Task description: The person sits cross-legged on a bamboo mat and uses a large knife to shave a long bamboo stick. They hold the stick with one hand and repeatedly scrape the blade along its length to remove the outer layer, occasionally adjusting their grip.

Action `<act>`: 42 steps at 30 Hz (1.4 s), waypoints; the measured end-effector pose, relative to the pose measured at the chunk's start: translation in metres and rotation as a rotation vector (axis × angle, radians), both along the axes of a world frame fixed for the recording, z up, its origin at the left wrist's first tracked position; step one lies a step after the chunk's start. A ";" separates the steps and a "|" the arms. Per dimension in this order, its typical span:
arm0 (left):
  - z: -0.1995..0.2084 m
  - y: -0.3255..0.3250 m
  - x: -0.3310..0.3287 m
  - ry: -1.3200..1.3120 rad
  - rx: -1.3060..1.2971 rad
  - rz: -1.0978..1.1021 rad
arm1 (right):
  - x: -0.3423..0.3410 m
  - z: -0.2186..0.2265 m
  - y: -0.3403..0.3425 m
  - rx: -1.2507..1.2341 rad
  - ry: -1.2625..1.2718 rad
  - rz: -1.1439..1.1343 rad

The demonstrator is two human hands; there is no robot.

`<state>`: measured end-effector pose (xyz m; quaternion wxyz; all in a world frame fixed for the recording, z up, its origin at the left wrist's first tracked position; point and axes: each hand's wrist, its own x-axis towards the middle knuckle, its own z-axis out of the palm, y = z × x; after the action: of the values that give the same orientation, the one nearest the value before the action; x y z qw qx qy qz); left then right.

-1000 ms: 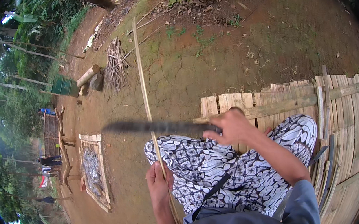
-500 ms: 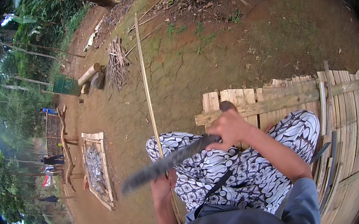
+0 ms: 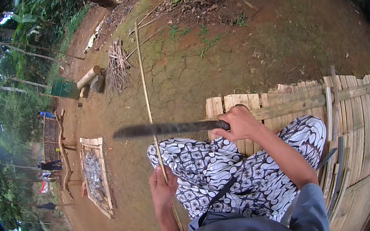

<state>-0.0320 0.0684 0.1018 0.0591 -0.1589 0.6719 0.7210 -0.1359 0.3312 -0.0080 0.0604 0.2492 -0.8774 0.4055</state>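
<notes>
My right hand is closed around the dark handle of a machete. Its long dark blade, slightly blurred, points left and crosses the bamboo strip just beyond my left knee; whether blade and strip touch I cannot tell. The fingers of my left hand wrap round that strip beside my left leg. From there the long, thin, pale strip slants far out over the ground, and its near end passes back beside my body. My crossed legs are in black-and-white patterned cloth.
I sit on a bamboo slat platform, with loose strips and a dark flat strip to my right. Earth ground lies ahead. At left are a framed bed of ash, a stick bundle, a log and a green drum.
My right hand has swung the machete away from me, from above my left hand to farther along the strip. My left hand, earlier partly hidden by the blade, now shows fully.
</notes>
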 end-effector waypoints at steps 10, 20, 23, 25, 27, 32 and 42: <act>0.001 -0.003 0.006 -0.111 0.111 -0.034 | -0.009 -0.003 0.008 0.030 -0.071 -0.008; 0.002 0.003 0.007 -0.108 -0.085 0.026 | -0.003 -0.002 0.001 0.050 0.007 0.121; 0.008 0.003 0.002 -0.116 -0.030 0.002 | -0.010 -0.012 0.008 0.066 -0.078 0.004; 0.008 -0.005 0.001 -0.125 0.105 -0.013 | 0.000 0.006 -0.001 0.142 -0.139 0.077; 0.012 -0.008 0.006 -0.124 0.166 -0.034 | 0.009 -0.003 -0.013 0.053 0.125 0.125; 0.008 0.004 0.013 -0.162 0.065 -0.035 | -0.011 -0.013 0.001 -0.034 0.031 -0.049; 0.013 0.004 0.014 -0.260 0.131 0.008 | 0.008 0.000 -0.007 -0.023 0.216 0.248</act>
<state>-0.0184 0.0720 0.1147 0.1529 -0.2493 0.6094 0.7369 -0.1276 0.3243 -0.0084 0.1067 0.3968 -0.8238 0.3907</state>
